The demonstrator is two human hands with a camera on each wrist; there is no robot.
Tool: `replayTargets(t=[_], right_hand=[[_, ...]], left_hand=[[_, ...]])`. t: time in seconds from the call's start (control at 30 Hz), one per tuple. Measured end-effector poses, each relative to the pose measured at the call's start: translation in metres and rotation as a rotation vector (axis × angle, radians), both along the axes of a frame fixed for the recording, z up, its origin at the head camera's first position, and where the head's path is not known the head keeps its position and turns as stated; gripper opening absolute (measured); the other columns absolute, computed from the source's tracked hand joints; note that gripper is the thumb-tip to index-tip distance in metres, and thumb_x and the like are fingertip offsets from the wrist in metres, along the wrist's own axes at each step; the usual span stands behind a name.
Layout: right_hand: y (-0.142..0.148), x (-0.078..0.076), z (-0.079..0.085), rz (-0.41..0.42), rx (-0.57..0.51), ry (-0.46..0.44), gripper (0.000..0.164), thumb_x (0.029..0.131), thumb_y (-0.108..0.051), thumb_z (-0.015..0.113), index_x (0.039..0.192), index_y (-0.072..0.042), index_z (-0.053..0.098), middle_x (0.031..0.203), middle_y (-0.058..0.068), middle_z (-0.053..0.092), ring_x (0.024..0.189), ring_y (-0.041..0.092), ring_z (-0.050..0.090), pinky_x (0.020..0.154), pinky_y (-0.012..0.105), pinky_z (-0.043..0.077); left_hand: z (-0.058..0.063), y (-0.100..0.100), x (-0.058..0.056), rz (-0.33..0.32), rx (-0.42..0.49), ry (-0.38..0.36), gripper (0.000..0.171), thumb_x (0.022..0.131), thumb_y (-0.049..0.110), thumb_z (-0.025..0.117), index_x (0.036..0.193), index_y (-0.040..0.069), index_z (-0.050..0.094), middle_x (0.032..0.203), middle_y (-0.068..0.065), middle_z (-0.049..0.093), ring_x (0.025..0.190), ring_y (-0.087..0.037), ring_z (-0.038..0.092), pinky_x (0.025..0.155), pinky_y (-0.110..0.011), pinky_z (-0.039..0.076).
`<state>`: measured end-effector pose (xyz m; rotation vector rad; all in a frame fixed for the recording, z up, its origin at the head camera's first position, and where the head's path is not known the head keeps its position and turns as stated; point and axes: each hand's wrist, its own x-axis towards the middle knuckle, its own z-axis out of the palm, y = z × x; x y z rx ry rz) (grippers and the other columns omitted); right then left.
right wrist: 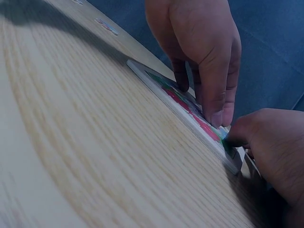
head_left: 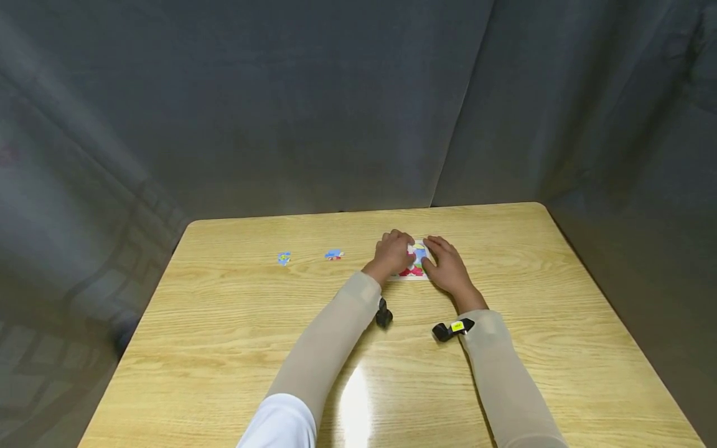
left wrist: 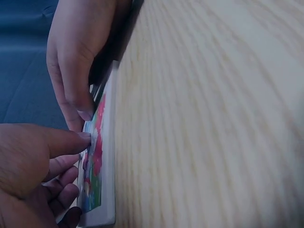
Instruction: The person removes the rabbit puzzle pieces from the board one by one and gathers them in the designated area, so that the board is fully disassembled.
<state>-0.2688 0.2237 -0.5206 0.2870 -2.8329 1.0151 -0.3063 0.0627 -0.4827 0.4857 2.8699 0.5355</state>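
Observation:
A small picture puzzle in a white frame (head_left: 411,278) lies flat on the table, showing red, green and blue printed shapes. My left hand (head_left: 394,254) covers its left part. Seen from the left wrist, the left thumb (left wrist: 71,143) reaches straight onto the picture, with the other fingers bent below it. At the right end, my right hand (head_left: 450,269) rests on the frame. Its thumb touches the picture (right wrist: 197,113) near the corner, and its fingers lie along the far side. Both hands hide much of the puzzle.
Two loose puzzle pieces lie to the left on the wooden table (head_left: 224,323): a blue and yellow piece (head_left: 284,258) and a blue and red piece (head_left: 334,254). A dark curtain (head_left: 313,124) hangs behind the table's far edge.

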Motion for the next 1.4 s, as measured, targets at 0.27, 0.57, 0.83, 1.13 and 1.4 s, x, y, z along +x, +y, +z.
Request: replayTargets(t=[0.27,0.57,0.83,1.13,1.4], right_hand=[[-0.002,-0.002,0.002,-0.016,-0.009,0.027,0.048,0.097,-0.016,0.056,0.141,0.001,0.048,0.148,0.017,0.041,0.14,0.036,0.03,0.114,0.05,0.023],[-0.002,-0.003,0.002,-0.029,-0.004,0.015,0.048,0.097,-0.017,0.057,0.141,0.0,0.049,0.148,0.016,0.04,0.14,0.035,0.029,0.114,0.049,0.023],[0.0,-0.004,0.0,-0.037,0.013,0.01,0.048,0.097,-0.018,0.056,0.142,0.0,0.048,0.148,0.016,0.041,0.14,0.035,0.029,0.114,0.049,0.023],[-0.001,-0.003,0.0,-0.032,0.001,0.002,0.048,0.097,-0.016,0.057,0.141,0.001,0.049,0.147,0.017,0.04,0.141,0.036,0.028,0.114,0.05,0.022],[-0.003,-0.002,0.001,-0.035,0.002,-0.003,0.048,0.097,-0.015,0.057,0.141,0.002,0.048,0.148,0.017,0.04,0.141,0.036,0.028,0.115,0.05,0.022]], left_hand=[[0.002,-0.002,-0.001,-0.001,-0.006,-0.005,0.042,0.095,0.037,0.062,0.134,0.023,0.056,0.138,-0.002,0.044,0.123,-0.023,0.04,0.099,-0.037,0.038],[-0.002,-0.002,0.004,-0.013,-0.001,0.086,0.037,0.095,0.036,0.064,0.127,0.018,0.062,0.133,-0.004,0.05,0.117,-0.022,0.046,0.097,-0.032,0.042],[-0.005,0.001,0.007,0.011,-0.02,0.145,0.036,0.094,0.037,0.064,0.127,0.02,0.066,0.133,-0.001,0.053,0.12,-0.02,0.049,0.097,-0.032,0.044],[-0.014,0.0,0.004,0.06,0.106,0.104,0.033,0.093,0.035,0.066,0.123,0.021,0.068,0.132,0.001,0.054,0.12,-0.02,0.047,0.099,-0.036,0.04],[-0.014,-0.001,0.003,0.078,0.135,0.04,0.035,0.093,0.034,0.066,0.125,0.02,0.066,0.134,0.002,0.051,0.124,-0.021,0.043,0.103,-0.037,0.036]])
